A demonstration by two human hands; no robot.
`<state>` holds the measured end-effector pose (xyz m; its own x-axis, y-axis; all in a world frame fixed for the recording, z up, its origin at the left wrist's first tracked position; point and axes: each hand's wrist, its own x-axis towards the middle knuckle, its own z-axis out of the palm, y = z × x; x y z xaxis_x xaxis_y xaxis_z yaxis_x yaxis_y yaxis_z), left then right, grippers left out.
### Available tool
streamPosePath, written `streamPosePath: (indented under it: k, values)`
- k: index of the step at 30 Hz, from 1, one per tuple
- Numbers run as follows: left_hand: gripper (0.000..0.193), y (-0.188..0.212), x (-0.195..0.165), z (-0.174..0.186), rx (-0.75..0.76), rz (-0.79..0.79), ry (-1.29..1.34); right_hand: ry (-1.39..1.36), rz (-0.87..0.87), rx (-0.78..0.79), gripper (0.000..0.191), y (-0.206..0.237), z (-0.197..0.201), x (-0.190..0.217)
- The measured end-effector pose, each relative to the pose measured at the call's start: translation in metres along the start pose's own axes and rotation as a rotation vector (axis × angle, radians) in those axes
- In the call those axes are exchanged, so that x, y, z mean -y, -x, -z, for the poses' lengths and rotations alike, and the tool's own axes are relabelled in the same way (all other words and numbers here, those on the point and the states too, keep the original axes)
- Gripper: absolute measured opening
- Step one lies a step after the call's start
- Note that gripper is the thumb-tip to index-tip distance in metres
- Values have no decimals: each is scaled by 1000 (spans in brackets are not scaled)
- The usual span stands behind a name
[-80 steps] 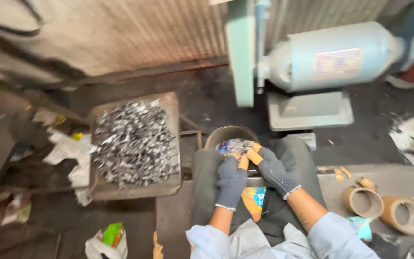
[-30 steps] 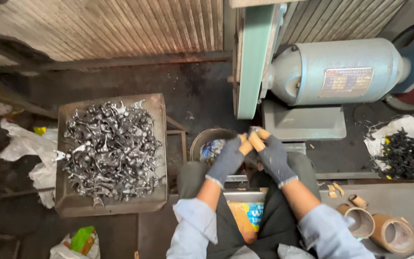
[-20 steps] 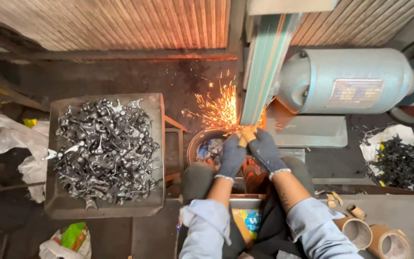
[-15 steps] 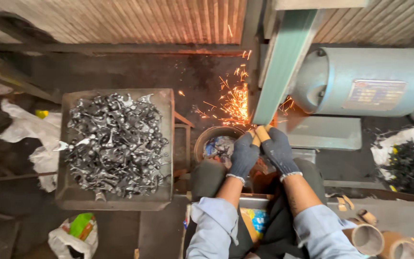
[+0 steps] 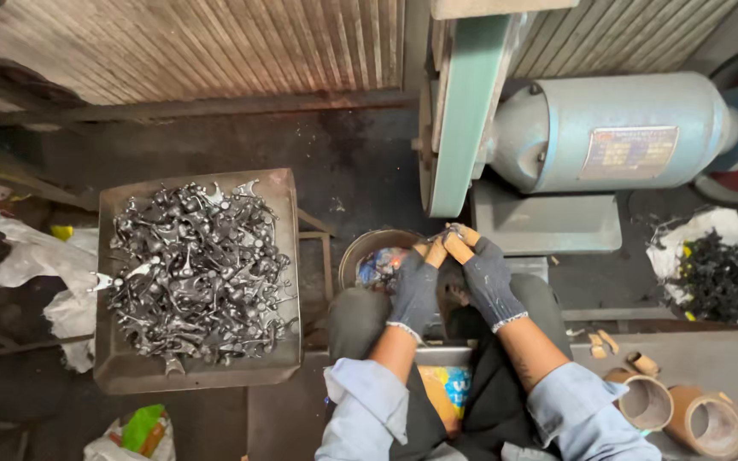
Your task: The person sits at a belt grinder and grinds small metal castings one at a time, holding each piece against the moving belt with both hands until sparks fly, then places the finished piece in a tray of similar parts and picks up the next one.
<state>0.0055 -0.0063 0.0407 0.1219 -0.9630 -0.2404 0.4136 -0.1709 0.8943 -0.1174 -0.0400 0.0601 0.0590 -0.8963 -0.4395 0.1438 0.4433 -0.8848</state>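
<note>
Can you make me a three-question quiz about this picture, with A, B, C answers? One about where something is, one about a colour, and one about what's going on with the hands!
1. Where is the tray of metal parts?
A. On the person's left
B. On the person's right
C. On top of the motor

2. What colour is the sanding belt?
A. Red
B. Green
C. Yellow

3. What are the left hand and right hand doing?
A. Resting apart on the knees
B. Reaching into the tray
C. Pinching a small piece together just below the belt

Answers:
1. A, the tray sits at the left arm's side.
2. B, the belt looks pale green.
3. C, both gloved hands meet at the fingertips under the belt.
</note>
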Motion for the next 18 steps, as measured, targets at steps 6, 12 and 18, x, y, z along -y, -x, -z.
streamPosePath:
  k: [6,12,18]
  values:
    - [29,-33,10,2,-90,-4,-212,-20,-118,78,30,-28,-15,7]
    - [28,-51,29,5,-277,-278,-535,9,-12,123,33,-40,-16,-2]
    - [28,-49,43,-18,-290,-270,-248,31,-53,72,34,-47,-1,-10]
